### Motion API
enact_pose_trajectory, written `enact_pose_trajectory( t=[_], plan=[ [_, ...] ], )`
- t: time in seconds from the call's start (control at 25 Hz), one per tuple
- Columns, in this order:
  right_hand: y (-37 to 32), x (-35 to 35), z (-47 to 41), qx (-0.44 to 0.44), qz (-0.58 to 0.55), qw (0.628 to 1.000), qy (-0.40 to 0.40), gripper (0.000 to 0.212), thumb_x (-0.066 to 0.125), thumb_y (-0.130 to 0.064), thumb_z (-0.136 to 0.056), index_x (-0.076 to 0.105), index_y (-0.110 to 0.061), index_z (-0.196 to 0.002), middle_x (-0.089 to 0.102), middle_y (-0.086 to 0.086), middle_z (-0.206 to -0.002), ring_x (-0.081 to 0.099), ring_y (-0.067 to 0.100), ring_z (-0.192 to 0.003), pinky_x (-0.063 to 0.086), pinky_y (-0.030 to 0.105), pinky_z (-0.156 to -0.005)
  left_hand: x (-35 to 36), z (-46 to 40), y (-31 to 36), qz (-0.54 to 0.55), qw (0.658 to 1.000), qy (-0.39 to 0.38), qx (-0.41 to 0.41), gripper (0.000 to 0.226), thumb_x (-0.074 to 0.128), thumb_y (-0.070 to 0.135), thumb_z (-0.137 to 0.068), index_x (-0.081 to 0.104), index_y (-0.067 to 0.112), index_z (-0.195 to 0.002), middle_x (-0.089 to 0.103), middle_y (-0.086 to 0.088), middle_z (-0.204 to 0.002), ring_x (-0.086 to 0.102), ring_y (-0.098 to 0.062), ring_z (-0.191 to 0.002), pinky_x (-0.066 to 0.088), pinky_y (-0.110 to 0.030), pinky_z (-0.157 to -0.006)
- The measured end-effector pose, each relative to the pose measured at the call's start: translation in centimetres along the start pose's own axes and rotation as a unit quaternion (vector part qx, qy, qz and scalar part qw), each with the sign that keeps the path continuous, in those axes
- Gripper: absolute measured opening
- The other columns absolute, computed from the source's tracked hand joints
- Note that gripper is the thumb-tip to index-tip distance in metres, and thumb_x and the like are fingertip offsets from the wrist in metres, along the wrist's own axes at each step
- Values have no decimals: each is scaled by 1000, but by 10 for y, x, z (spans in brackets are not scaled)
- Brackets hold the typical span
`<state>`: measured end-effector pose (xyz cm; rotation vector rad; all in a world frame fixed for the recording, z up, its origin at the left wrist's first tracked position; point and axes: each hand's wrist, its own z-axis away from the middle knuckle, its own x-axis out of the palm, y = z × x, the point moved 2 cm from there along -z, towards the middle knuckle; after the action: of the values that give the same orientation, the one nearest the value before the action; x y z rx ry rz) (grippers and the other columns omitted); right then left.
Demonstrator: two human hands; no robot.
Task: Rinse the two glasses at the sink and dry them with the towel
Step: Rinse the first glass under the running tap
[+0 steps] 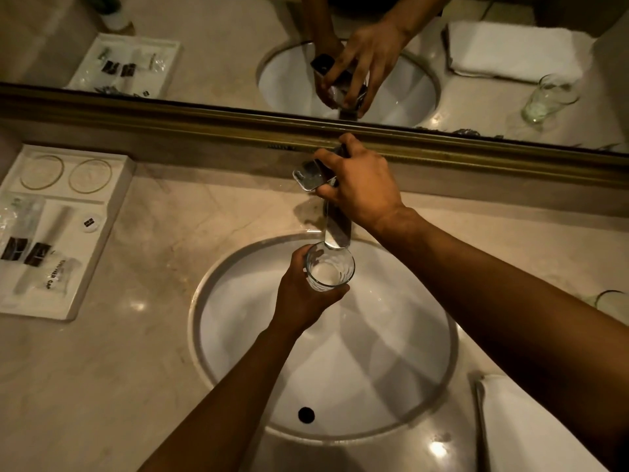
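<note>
My left hand grips a clear glass upright over the white sink basin, right under the chrome faucet spout. My right hand grips the flat chrome faucet handle at the back of the counter. A second glass stands on the counter at the far right, mostly hidden behind my right forearm. A folded white towel lies on the counter at the lower right. I cannot tell whether water is running.
A white amenity tray with sachets and a shower cap packet sits on the marble counter at the left. A gold-framed mirror runs along the back and reflects the hands, towel and second glass. The drain is near the basin's front.
</note>
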<state>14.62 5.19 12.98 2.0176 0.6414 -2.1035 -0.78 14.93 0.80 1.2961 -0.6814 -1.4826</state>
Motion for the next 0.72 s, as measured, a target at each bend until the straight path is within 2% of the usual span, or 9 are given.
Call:
enact_pose_trajectory(
  t=[0.24,0.44,0.72],
  plan=[
    [2,-2,-1,-5,2,1000,-7,58,65,-47,-90,47,-33,-144,43,12,-146,56,35,-120,50,48,-98,-2,-3,1,-1,1000,1,-3,93,98,31,-58,47,29,-136,62,16,-126,59,-6,-111,44,-8,-85],
    [7,-8,-5,17,-62,998,15,55,70,-41,-88,54,-28,-139,54,11,-138,59,32,-117,53,50,-95,0,-2,-1,-3,1000,-5,-6,91,97,29,-58,49,29,-134,65,13,-125,61,-9,-111,45,-8,-85],
    [9,-6,-4,15,-78,997,14,58,70,-43,-86,53,-29,-140,53,10,-142,59,32,-119,53,52,-96,2,-3,-3,-5,1000,-14,-2,88,97,28,-58,47,33,-131,61,17,-122,59,-6,-108,44,0,-78]
  ],
)
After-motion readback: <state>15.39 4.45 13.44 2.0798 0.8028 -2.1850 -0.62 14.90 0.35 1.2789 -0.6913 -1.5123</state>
